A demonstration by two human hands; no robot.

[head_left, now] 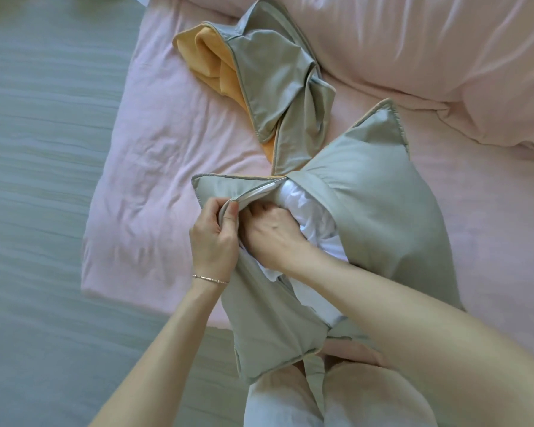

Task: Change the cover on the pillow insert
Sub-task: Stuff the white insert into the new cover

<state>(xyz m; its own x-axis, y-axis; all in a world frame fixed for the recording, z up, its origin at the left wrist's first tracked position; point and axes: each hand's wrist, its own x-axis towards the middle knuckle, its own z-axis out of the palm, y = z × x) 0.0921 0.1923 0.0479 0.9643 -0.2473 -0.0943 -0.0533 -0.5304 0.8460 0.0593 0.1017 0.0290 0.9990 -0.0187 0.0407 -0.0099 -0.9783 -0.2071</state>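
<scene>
Basically soft, light, floppy: left hand (215, 238) pinching cover (376, 211) edge at opening; right hand (272, 232) inside on insert (309, 217), grip unclear. Best hold: opening hem, insert corners.

On the bed (154, 167), the pillow (376, 217) lies at center, its insert (315, 223) inside the cover. A 2nd cover (269, 87) lies crumpled at 11 o'clock, touching it. The duvet (429, 57) sits at 1 o'clock.

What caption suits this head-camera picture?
Left hand holds the grey cover open while right hand tucks the white pillow inside.
</scene>
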